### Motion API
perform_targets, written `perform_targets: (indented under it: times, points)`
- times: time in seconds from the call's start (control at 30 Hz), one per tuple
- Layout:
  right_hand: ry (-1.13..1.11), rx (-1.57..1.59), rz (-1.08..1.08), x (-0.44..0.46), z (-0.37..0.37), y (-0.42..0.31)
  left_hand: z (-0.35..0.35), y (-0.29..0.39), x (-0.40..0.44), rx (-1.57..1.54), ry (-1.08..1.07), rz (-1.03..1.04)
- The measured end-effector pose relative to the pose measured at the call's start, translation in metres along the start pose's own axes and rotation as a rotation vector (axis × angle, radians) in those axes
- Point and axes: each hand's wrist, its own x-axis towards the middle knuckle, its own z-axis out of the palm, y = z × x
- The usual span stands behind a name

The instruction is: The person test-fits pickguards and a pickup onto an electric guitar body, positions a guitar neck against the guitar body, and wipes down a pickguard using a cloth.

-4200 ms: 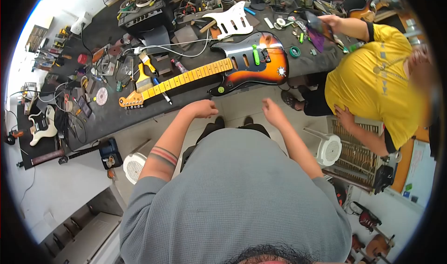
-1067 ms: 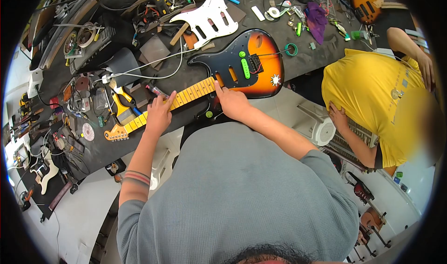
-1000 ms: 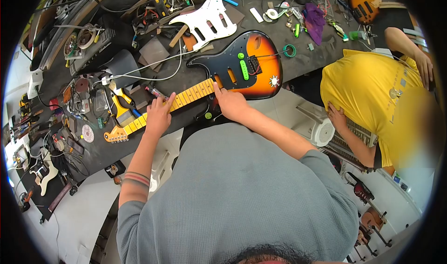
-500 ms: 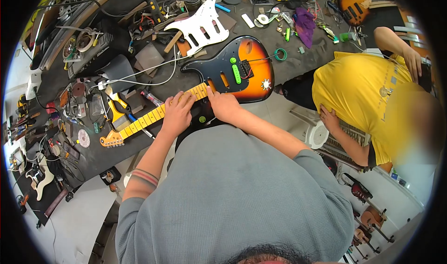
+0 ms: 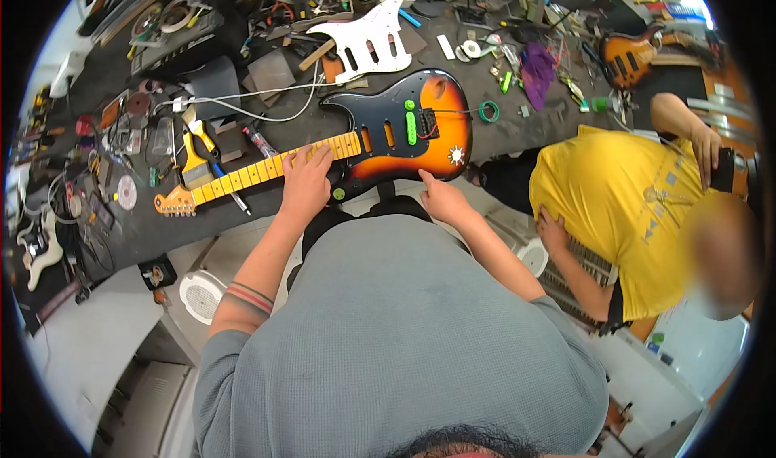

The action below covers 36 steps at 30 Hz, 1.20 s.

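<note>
A sunburst electric guitar (image 5: 446,98) with a black pickguard lies face up at the bench's front edge. One bright green pickup (image 5: 411,126) sits in the pickguard, beside two bare slots. My left hand (image 5: 307,181) is closed over the maple neck (image 5: 263,169), its fingers across the fretboard near the body and its thumb hidden. At the body's lower edge is my right hand (image 5: 444,201), index finger stretched out to the rim and the other fingers partly curled. A white sun-shaped sticker (image 5: 456,156) is just above it.
A white pickguard (image 5: 368,44) lies behind the guitar. Yellow-handled pliers (image 5: 204,141) and a screwdriver (image 5: 237,195) are by the neck. A purple cloth (image 5: 537,75) and a green tape ring (image 5: 488,112) lie to the right. A person in a yellow shirt (image 5: 606,203) works at the right.
My right hand has left the neck joint and moved right to the body's lower edge. My left hand stays on the neck. The view has shifted slightly.
</note>
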Motion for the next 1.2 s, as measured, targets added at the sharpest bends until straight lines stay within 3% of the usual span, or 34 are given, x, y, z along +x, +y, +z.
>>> perform_targets:
  times: [0.37,0.63,0.83,1.03,1.07,1.2]
  points:
    - [-0.116,-0.324,-0.242,0.037,-0.029,0.02,0.023,0.046,0.012,-0.016,0.097,-0.364]
    - [-0.131,-0.317,-0.251,0.024,-0.018,0.029,0.031,0.064,0.024,0.091,0.05,-0.369]
    - [-0.133,-0.271,-0.27,0.008,-0.01,0.045,0.027,0.067,0.037,0.09,-0.101,-0.413]
    - [0.206,0.044,-0.33,0.014,-0.008,0.055,0.021,0.061,0.037,0.026,-0.056,-0.352]
    - [0.179,0.068,-0.208,0.02,-0.014,0.052,0.02,0.06,0.036,0.013,-0.05,-0.346]
    - [0.291,0.05,-0.084,0.049,-0.047,0.021,0.018,0.053,0.032,0.017,-0.017,-0.304]
